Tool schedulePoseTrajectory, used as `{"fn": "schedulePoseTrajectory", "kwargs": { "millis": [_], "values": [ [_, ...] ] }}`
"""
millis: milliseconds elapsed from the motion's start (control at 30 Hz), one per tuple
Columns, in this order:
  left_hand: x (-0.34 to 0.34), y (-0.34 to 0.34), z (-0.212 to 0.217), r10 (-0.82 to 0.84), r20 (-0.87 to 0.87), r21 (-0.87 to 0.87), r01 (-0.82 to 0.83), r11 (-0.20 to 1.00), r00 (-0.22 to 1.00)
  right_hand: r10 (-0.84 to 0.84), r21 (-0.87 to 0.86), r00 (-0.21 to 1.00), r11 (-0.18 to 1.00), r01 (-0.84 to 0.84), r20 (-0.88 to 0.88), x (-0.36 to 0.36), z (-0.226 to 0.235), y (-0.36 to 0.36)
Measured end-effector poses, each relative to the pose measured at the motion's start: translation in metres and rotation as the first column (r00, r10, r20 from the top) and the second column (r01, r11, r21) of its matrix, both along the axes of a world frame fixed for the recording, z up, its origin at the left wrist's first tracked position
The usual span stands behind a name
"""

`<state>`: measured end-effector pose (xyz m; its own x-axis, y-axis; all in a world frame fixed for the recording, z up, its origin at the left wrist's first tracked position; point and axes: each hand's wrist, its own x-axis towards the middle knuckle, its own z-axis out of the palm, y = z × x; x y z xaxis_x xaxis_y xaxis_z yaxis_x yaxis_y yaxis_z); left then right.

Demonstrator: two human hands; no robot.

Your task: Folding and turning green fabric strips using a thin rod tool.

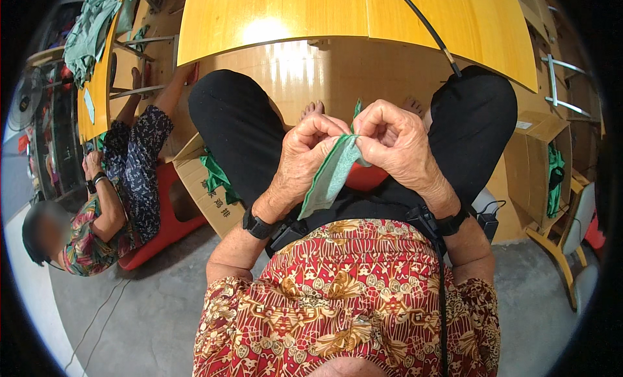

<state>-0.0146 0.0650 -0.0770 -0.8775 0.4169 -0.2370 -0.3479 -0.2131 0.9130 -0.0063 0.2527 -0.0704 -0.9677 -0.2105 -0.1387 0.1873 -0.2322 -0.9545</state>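
A piece of light green cloth (329, 175) with a darker green edge hangs between my two hands, above my lap. My left hand (309, 148) pinches its upper edge between thumb and fingers. Close beside it, my right hand (397, 143) grips the same edge, fingertips nearly meeting those of the left. A narrow darker green strip sticks up between the hands. Whether anything small is also held at the fingertips cannot be made out.
A yellow table (311, 16) spans the far side, with a black cable (428, 26) over it. Cardboard boxes (206, 205) with green cloth stand at both sides. A seated co-worker (107, 201) is at left, on a red stool (165, 214). A chair (571, 240) stands right.
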Motion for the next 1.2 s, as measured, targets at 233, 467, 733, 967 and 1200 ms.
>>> {"fn": "schedulePoseTrajectory", "kwargs": {
  "millis": [233,467,733,967,1200],
  "values": [
    [0.000,0.001,-0.013,0.045,-0.030,-0.101,-0.048,0.994,0.999,-0.026,0.317,0.998,0.947,0.041,-0.052,0.000,0.007,-0.005],
    [-0.006,0.011,-0.004,0.110,0.112,0.012,-0.112,0.994,0.988,0.012,0.390,0.997,0.920,0.018,-0.074,-0.003,-0.002,-0.001],
    [-0.012,0.002,-0.003,-0.116,0.176,0.116,0.097,0.989,0.977,-0.083,0.309,0.988,0.943,0.120,-0.129,-0.003,-0.030,-0.007],
    [-0.005,-0.010,-0.003,-0.174,-0.035,-0.195,0.164,0.967,0.984,-0.091,0.114,0.995,0.989,0.096,-0.046,0.002,-0.049,-0.022],
    [-0.011,-0.012,-0.017,-0.041,0.308,0.231,-0.032,0.972,0.951,-0.104,0.039,0.994,0.994,0.106,-0.043,-0.010,-0.043,-0.017]
  ]
}}
